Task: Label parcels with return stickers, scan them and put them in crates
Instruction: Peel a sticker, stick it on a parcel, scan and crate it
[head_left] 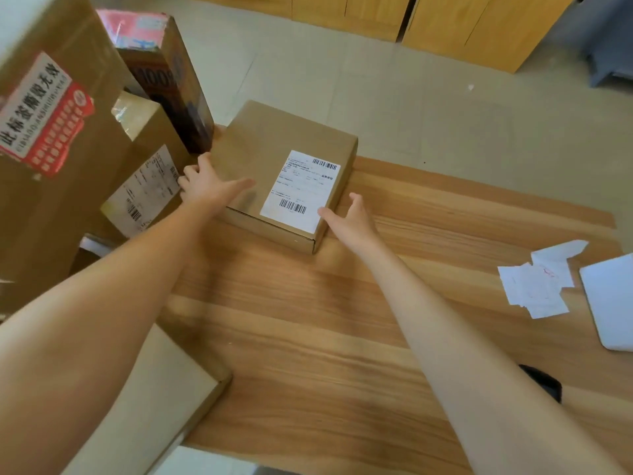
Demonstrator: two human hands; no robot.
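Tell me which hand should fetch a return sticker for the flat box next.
Right, probably. The right hand is open at the flat box's right edge, on the same side as the loose stickers lying on the table. The left hand lies across the box's left edge, farther away.

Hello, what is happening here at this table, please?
A person is taking hold of a flat cardboard parcel on the wooden table. The left hand rests on its left edge, the right hand on its right side. It already carries a white shipping label. Loose stickers lie to the right.
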